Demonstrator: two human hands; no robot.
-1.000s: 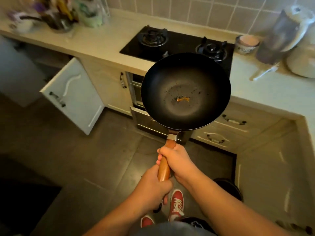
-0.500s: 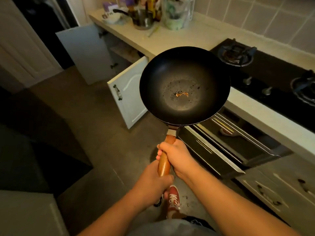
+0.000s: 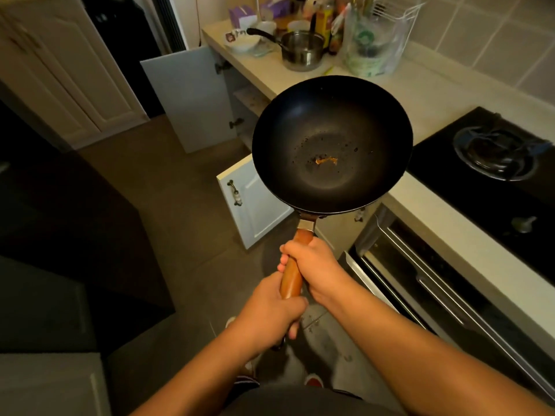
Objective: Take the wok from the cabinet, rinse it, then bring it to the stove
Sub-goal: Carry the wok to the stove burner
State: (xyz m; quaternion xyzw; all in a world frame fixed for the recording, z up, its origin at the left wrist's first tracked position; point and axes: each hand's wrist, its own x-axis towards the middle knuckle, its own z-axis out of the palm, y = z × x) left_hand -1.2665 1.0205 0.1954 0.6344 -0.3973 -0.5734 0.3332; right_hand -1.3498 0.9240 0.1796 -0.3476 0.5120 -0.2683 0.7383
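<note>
Your right hand (image 3: 312, 265) and left hand (image 3: 270, 313) both clamp fingers around the wok (image 3: 332, 144) by its wooden handle (image 3: 292, 274); it's probably rigid, front-heavy, so keep 2 hands.

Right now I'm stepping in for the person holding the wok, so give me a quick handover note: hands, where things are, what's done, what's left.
Left hand: closed on the rear end of the wooden handle.
Right hand: closed on the handle nearer the pan.
Wok: out of the cabinet, held level in the air in front of the counter; orange residue and specks in its bottom.
Cabinet doors hang open. Stove at right, burner bare. No sink in view.
Done: wok taken out.
Left: apparently the rinse, then setting it on the stove.
</note>
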